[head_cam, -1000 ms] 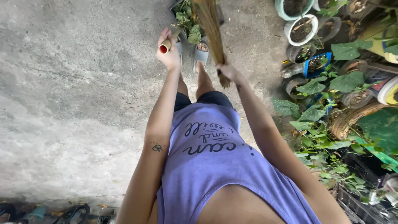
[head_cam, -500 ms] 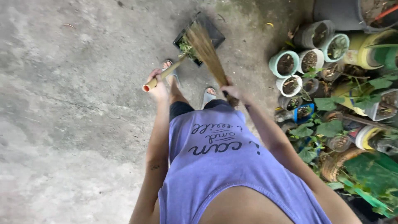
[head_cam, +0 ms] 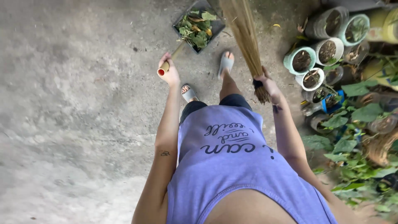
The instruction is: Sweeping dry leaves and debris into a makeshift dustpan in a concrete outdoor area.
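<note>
The left hand (head_cam: 170, 74) grips the dustpan (head_cam: 198, 28) handle, pan at twelve o'clock; the right hand (head_cam: 267, 83) clasps the broom (head_cam: 244, 33). Short strokes toward it probably suit.

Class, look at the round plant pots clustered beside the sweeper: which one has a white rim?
The white-rimmed round soil pot, just below the teal-rimmed pot; the neighbouring pots have teal or dark rims.

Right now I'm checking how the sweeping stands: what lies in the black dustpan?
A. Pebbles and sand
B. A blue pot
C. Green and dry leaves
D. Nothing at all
C: the black dustpan holds a heap of green and dry leaves; the left hand grips its long handle, the right hand a broom.
</note>
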